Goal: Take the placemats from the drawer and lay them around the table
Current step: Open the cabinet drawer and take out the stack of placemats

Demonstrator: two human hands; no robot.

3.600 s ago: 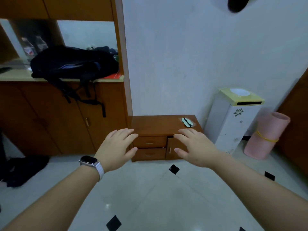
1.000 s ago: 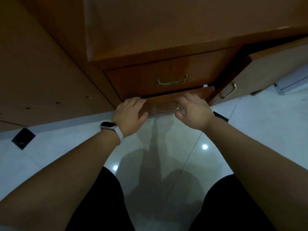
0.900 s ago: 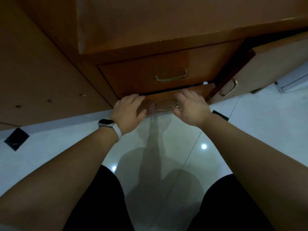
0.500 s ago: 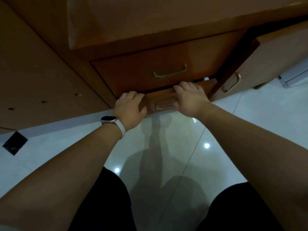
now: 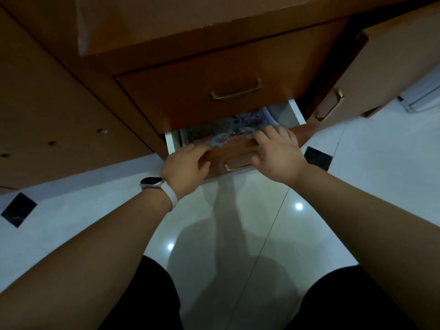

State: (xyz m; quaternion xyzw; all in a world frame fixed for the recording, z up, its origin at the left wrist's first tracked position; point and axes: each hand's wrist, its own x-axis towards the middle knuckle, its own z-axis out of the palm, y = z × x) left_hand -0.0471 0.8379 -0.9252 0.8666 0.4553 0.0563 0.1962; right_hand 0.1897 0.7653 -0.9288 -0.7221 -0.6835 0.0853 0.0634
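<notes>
**Lower drawer part open, placemats not yet lifted**

Item 1: lower drawer [image 5: 240,148], pulled partway out beneath the shut upper drawer [image 5: 214,91].
Item 2: placemats [image 5: 228,131], flowered, lying flat inside the lower drawer, untouched.
Item 3: left hand [image 5: 184,166], fingers curled over the lower drawer's front edge, gripping it.
Item 4: right hand [image 5: 277,152], gripping the same edge, above its handle [image 5: 238,165].
Status: drawer opening under way; lifting the mats and all laying at the table remain. Table not in sight.

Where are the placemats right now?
In the head view, the placemats lie inside the partly open lower drawer, just behind its front panel, between the left hand and right hand gripping its top edge.
</notes>
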